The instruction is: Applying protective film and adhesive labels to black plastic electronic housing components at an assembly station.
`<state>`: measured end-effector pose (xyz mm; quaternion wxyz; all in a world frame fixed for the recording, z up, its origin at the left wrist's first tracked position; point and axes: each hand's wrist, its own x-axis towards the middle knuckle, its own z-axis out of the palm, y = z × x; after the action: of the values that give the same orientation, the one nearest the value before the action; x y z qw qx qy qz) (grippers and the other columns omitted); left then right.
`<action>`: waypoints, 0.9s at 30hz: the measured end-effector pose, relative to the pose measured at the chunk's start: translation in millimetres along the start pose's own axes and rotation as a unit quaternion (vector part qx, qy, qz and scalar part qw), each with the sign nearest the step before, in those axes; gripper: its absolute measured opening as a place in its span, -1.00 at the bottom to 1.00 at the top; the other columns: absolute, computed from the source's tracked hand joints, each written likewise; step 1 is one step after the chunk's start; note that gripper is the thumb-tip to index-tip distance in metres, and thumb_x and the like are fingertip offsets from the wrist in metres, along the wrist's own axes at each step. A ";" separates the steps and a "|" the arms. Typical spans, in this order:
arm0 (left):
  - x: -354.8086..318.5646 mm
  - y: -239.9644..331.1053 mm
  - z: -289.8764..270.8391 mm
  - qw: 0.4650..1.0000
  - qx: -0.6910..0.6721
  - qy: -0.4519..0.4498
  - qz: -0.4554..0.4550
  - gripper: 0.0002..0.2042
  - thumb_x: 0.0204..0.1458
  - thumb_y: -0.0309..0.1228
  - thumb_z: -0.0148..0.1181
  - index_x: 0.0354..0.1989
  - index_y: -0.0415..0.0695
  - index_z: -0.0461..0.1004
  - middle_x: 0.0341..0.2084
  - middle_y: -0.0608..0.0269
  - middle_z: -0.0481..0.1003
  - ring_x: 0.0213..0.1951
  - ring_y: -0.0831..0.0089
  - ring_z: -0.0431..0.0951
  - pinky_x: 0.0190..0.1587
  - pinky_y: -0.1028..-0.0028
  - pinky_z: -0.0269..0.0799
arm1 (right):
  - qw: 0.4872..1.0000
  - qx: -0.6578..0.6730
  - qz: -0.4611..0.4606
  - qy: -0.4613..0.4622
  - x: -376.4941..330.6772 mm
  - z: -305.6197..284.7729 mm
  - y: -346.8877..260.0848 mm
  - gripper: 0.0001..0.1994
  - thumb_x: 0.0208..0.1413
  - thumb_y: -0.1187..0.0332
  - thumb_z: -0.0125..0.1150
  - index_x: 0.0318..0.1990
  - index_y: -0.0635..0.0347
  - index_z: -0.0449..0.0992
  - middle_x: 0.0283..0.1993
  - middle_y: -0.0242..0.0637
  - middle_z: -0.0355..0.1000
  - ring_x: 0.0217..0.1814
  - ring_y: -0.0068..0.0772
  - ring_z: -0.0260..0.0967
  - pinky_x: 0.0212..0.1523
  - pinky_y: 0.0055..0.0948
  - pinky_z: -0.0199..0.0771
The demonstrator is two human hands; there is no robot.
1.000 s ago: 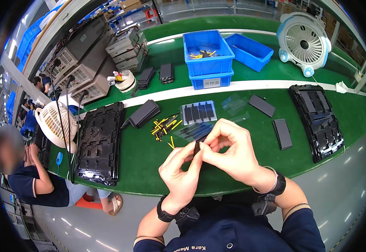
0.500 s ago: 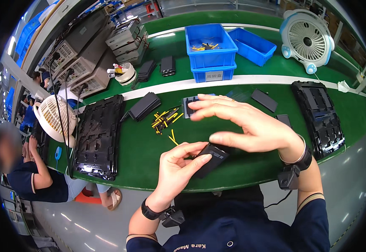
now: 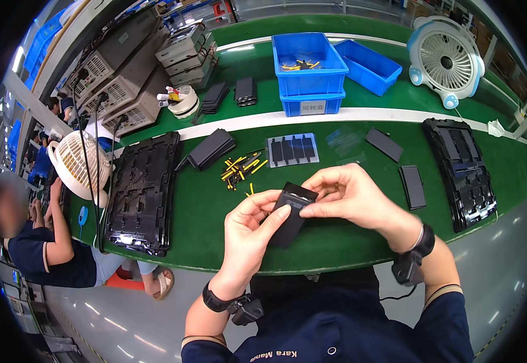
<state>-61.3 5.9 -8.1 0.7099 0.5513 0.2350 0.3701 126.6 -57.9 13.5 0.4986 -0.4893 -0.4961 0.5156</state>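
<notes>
My left hand (image 3: 246, 228) grips a flat black battery (image 3: 288, 228) by its left side, with the thumb across its face. The battery is tilted over the green table near its front edge. At its upper right corner, the fingers of my right hand (image 3: 351, 196) are pinched together by a glossy dark flap. Whether they hold the flap or only press the battery's edge is hard to see. Beyond my hands lies a pale sheet (image 3: 314, 159) carrying several black strips. Left of the sheet is a loose pile of black-and-yellow strips (image 3: 239, 171).
Stacked black slabs (image 3: 212, 149) lie left of the pile, others (image 3: 413, 187) on the right. Black moulded trays (image 3: 139, 193) (image 3: 461, 175) flank the work area. Blue bins (image 3: 310, 81) and a fan (image 3: 446, 62) stand behind. A co-worker (image 3: 64, 254) sits at left.
My right hand has come down from above the pale sheet to the battery's top corner, its fingers closing. The battery has tipped more upright, and the sheet is now uncovered.
</notes>
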 end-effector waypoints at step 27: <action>-7.8 4.2 -3.3 0.999 -0.017 0.024 0.022 -0.74 -0.04 -0.64 0.19 -0.12 -0.29 0.46 -0.38 0.26 0.51 -0.33 0.61 0.49 -0.19 0.61 0.44 | 0.987 0.113 0.097 0.066 -8.6 11.4 -3.0 -0.76 0.07 0.26 0.20 -0.27 0.28 0.56 -0.36 -0.29 0.50 -0.36 -0.57 0.44 -0.34 -0.60 0.49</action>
<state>-69.6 2.3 -5.6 0.7048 0.5350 0.2335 0.4032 115.5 -66.8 17.0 0.5299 -0.5087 -0.3505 0.5810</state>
